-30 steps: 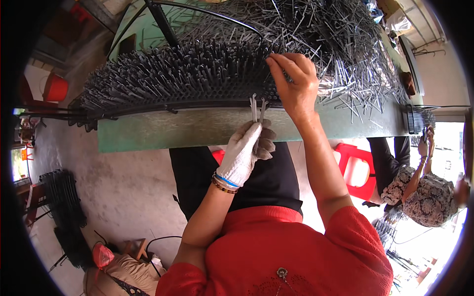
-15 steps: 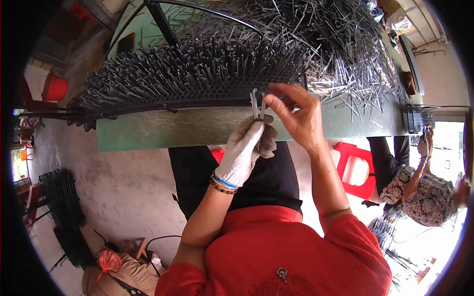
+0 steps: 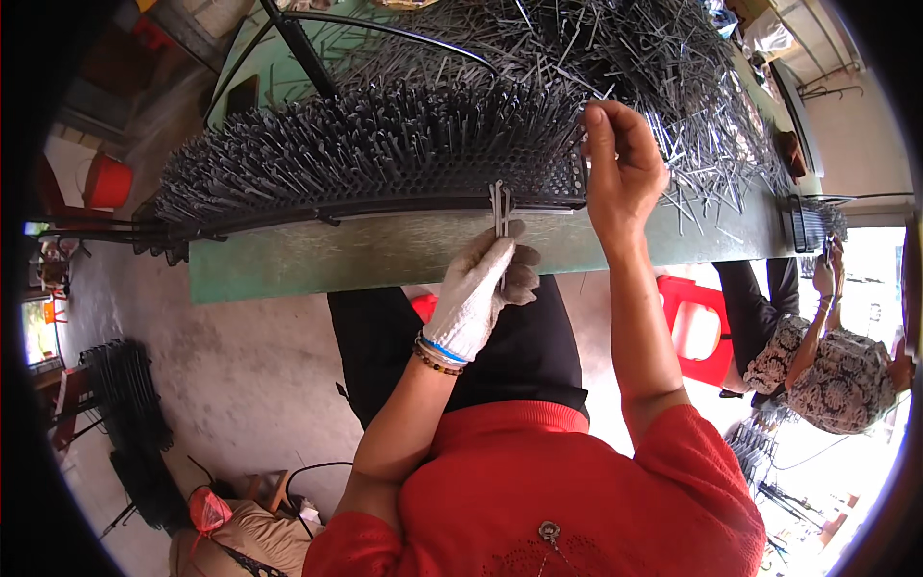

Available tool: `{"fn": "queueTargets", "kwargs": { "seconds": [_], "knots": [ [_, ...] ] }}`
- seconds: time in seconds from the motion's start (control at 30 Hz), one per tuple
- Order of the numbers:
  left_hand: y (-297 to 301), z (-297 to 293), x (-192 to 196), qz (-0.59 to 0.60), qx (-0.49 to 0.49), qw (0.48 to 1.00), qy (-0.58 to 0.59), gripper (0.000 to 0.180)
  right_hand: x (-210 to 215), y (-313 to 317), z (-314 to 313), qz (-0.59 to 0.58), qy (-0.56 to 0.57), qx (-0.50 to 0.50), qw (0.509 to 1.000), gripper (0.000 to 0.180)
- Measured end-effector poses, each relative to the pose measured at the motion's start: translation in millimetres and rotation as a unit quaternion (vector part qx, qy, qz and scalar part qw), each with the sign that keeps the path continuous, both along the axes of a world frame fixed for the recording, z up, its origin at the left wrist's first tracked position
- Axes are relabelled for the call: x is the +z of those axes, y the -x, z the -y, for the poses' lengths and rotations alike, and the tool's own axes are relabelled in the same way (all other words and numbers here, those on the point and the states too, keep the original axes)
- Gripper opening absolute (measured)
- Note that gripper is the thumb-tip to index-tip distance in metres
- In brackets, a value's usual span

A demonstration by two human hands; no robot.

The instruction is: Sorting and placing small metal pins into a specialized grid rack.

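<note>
Left hand (image 3: 478, 291) clasping, right hand (image 3: 627, 183) hovering
At the desk (image 3: 356, 250), the gloved left grip is holding metal strips (image 3: 498, 207), long axes pointing toward the perforated rack (image 3: 550, 180); farther right, the right grip is hovering, contents unclear.

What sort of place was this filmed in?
Probably a small workshop: loose grey strips heaped on a green table, a black perforated tray packed with slim pieces, and another person nearby.

Strong light from the right bleached the floor (image 3: 836, 473) there nearly white and glinted off the loose metal strips (image 3: 694, 188), while the upper left lay dim and fisheye distortion bowed straight lines near the black rim.
</note>
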State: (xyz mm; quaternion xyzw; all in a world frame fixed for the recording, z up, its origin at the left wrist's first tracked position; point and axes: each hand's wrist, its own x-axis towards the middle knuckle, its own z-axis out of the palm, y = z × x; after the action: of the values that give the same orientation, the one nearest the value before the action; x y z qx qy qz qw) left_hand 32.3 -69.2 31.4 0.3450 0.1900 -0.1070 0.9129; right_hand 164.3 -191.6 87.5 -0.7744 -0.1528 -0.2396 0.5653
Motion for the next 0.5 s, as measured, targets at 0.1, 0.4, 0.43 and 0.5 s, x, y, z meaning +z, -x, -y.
{"fn": "queueTargets", "kwargs": {
  "seconds": [0.1,0.4,0.43,0.5],
  "knots": [
    [-1.1,1.3,-0.3,-0.020,0.023,0.999,0.024,0.026,-8.5,-12.0,-2.8,0.056,0.035,-0.003,0.998,0.010],
    [3.2,-2.3,-1.6,-0.021,-0.004,1.000,0.010,0.023,-12.9,-16.2,-11.0,0.095,0.057,-0.023,0.994,0.008],
    [3.4,-2.3,-1.2,-0.024,0.000,1.000,0.016,0.023,-12.7,-16.7,-11.9,0.123,0.066,-0.019,0.990,0.008],
    [3.0,-2.5,-2.0,-0.026,0.004,0.999,0.023,0.023,-14.5,-15.0,-13.8,0.116,0.074,-0.022,0.990,0.008]
  ]
}}
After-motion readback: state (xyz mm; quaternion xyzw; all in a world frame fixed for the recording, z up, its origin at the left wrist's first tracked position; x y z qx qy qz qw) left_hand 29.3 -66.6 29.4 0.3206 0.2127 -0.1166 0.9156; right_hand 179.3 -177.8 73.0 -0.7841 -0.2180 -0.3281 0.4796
